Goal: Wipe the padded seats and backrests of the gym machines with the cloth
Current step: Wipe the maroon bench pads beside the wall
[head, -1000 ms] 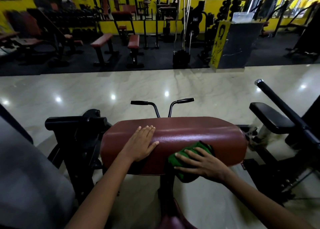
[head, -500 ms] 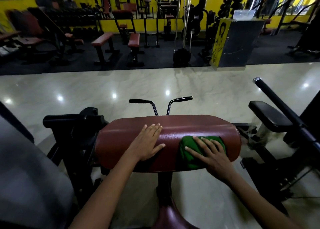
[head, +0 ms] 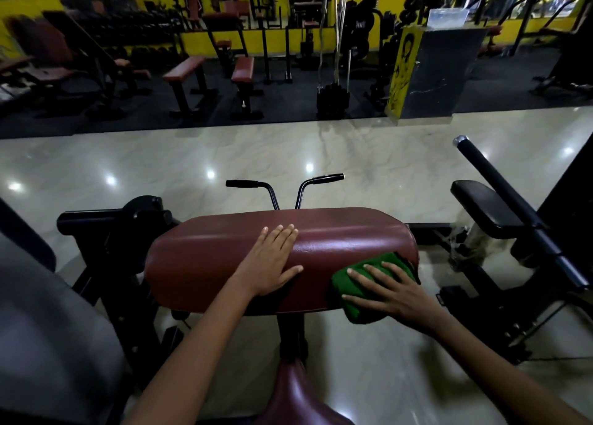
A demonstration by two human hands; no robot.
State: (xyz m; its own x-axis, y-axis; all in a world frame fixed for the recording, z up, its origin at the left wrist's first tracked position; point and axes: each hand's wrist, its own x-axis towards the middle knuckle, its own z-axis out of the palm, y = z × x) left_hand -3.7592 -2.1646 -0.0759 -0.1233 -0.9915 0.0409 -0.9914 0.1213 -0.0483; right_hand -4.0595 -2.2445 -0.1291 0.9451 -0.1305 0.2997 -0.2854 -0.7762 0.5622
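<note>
1. Nearest you, the maroon seat (head: 298, 395) pokes up at the bottom edge, not being wiped right now.
2. Your right hand (head: 393, 293) has its fingers (head: 362, 275) spread flat, pressing the green cloth (head: 356, 293) onto the right front corner of the maroon pad (head: 337, 241); the cloth hangs over the lower edge.
3. Your left hand (head: 272, 261) lies flat mid-pad, fingers together, thumb out, holding nothing, just bracing.
4. The pad's long axis runs left to right, so most of what's left sits left of the cloth, past your bracing hand. I'd guess that hand has to shift.
5. Beyond the pad: the black handlebars (head: 284, 185), then shiny floor (head: 160, 164).
</note>
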